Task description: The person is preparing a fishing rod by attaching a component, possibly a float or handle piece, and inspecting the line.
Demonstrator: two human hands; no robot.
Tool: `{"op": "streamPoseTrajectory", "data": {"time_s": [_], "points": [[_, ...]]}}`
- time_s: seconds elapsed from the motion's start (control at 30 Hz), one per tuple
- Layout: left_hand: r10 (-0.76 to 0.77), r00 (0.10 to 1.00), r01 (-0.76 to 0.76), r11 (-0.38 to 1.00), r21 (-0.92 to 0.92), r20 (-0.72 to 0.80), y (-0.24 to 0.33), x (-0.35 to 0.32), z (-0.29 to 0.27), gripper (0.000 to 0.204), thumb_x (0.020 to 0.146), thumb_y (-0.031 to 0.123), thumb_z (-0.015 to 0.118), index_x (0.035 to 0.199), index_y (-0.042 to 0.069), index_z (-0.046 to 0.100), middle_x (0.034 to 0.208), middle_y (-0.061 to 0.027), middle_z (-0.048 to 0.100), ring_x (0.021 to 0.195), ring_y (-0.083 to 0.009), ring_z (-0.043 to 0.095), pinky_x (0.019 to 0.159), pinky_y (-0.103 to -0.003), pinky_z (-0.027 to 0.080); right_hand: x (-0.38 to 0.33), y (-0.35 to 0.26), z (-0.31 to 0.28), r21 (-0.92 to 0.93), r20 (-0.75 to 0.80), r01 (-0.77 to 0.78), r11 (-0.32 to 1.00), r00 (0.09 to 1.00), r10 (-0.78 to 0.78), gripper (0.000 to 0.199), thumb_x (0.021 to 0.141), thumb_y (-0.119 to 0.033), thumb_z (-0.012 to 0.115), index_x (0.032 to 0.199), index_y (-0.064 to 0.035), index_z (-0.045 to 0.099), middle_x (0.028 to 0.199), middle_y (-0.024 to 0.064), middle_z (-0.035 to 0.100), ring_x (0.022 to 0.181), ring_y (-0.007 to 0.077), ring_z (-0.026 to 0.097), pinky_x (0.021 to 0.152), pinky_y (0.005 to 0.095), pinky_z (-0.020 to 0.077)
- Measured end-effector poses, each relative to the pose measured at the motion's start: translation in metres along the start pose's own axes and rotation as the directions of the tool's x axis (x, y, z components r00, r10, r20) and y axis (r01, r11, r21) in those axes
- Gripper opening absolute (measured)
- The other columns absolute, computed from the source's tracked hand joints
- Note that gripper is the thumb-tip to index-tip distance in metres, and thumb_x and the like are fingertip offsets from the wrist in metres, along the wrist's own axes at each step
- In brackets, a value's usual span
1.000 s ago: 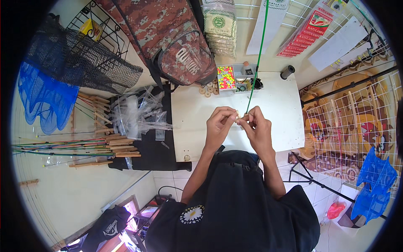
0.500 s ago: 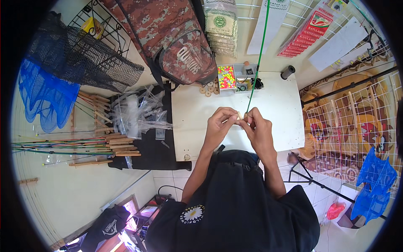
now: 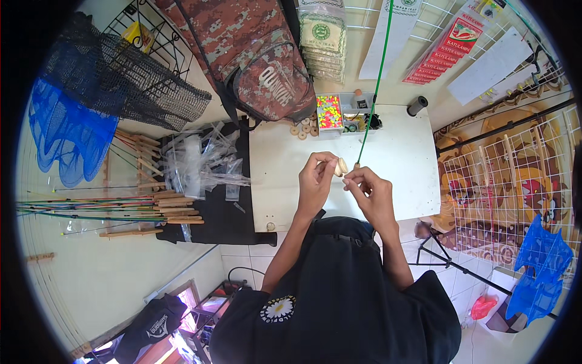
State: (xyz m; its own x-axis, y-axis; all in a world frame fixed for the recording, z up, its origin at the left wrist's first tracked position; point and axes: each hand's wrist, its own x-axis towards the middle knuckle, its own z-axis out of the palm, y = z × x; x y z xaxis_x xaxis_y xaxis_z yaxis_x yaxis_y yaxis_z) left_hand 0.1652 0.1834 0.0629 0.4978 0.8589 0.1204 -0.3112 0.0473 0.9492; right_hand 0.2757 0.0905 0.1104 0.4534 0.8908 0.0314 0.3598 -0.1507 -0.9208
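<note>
Right, from my end I have a white surface [image 3: 285, 194] with a divided box [image 3: 330, 131] at its far edge, one compartment full of bright yellow, red and green pieces [image 3: 329, 110]. Pale rings [image 3: 302, 134] lie just left of it, and a dark cylinder [image 3: 417, 107] is near the far right corner. Along the left side I see dark cloth [image 3: 209, 219] under a heap of clear plastic bags [image 3: 197, 164], with wooden-handled rods [image 3: 177, 211] beside them. A camouflage backpack [image 3: 254, 67] hangs above; blue netting [image 3: 71, 139] hangs to the left, a white wire rack [image 3: 485, 188] stands to the right.

Both forearms reach up over the near edge, elbows bent outward, wrists turned in so the fingertips nearly meet. The left grip [image 3: 315, 183] is closed, pinching a pale round piece [image 3: 342, 166] between thumb and fingers, above the surface. The right grip [image 3: 371, 189] is just beside it, fingers curled, at the lower end of a green rod [image 3: 380, 67] slanting upward; I cannot tell whether it holds the rod.
</note>
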Motion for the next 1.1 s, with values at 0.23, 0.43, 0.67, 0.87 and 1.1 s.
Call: {"op": "streamPoseTrajectory", "data": {"time_s": [0.23, 0.43, 0.67, 0.87, 1.1], "points": [[-0.019, 0.998, 0.020, 1.000, -0.013, 0.051, 0.003, -0.004, 0.005, 0.006, 0.097, 0.004, 0.050, 0.098, -0.001, 0.047, 0.099, -0.0099, 0.058, 0.091, -0.0109, 0.057, 0.082, -0.026, 0.048, 0.001, 0.032, -0.004, 0.165, 0.131, -0.126, 0.978, 0.986, 0.105, 0.009, 0.088, -0.008, 0.066, 0.088, 0.0002, 0.062, 0.066, -0.0033, 0.056, 0.057, 0.0018, 0.042, 0.051, 0.0193, 0.0313], [-0.050, 0.991, 0.044, 0.998, 0.049, 0.121, 0.005, -0.008, 0.006, 0.008, 0.097, 0.006, 0.051, 0.098, -0.001, 0.047, 0.100, -0.0095, 0.059, 0.088, -0.0107, 0.058, 0.078, -0.026, 0.050, 0.014, 0.026, -0.024, -0.050, 0.185, 0.079, 0.996, 0.980, -0.069, 0.011, 0.084, -0.008, 0.067, 0.092, -0.0003, 0.064, 0.072, 0.0051, 0.057, 0.057, 0.0102, 0.045, 0.054, 0.0265, 0.0387], [-0.091, 0.986, 0.071, 0.988, 0.138, 0.143, 0.011, -0.012, 0.008, 0.005, 0.096, 0.002, 0.051, 0.099, -0.001, 0.049, 0.102, -0.0110, 0.057, 0.093, -0.0127, 0.055, 0.079, -0.027, 0.048, 0.024, 0.034, -0.029, -0.017, 0.233, 0.051, 0.999, 0.971, -0.046, 0.008, 0.086, -0.006, 0.064, 0.092, -0.0005, 0.063, 0.076, 0.0048, 0.058, 0.061, 0.0104, 0.048, 0.057, 0.0256, 0.0407], [-0.115, 0.982, 0.109, 0.993, 0.048, 0.148, 0.005, -0.014, 0.005, 0.006, 0.095, 0.001, 0.053, 0.099, -0.002, 0.049, 0.102, -0.0109, 0.057, 0.094, -0.0138, 0.056, 0.081, -0.027, 0.049, 0.022, 0.035, -0.028, 0.031, 0.228, 0.052, 0.998, 0.972, -0.058, 0.008, 0.087, -0.005, 0.063, 0.093, -0.0005, 0.062, 0.076, 0.0029, 0.059, 0.062, 0.0083, 0.048, 0.057, 0.0234, 0.0401], [-0.096, 0.989, 0.100, 0.995, -0.024, 0.115, 0.000, -0.017, 0.008, 0.005, 0.095, 0.000, 0.052, 0.099, -0.001, 0.050, 0.102, -0.0104, 0.058, 0.094, -0.0136, 0.056, 0.083, -0.028, 0.047, 0.025, 0.036, -0.032, 0.026, 0.257, 0.039, 0.999, 0.965, -0.044, 0.007, 0.086, -0.005, 0.063, 0.093, -0.0019, 0.063, 0.076, 0.0028, 0.058, 0.062, 0.0083, 0.047, 0.056, 0.0243, 0.0395]]}}
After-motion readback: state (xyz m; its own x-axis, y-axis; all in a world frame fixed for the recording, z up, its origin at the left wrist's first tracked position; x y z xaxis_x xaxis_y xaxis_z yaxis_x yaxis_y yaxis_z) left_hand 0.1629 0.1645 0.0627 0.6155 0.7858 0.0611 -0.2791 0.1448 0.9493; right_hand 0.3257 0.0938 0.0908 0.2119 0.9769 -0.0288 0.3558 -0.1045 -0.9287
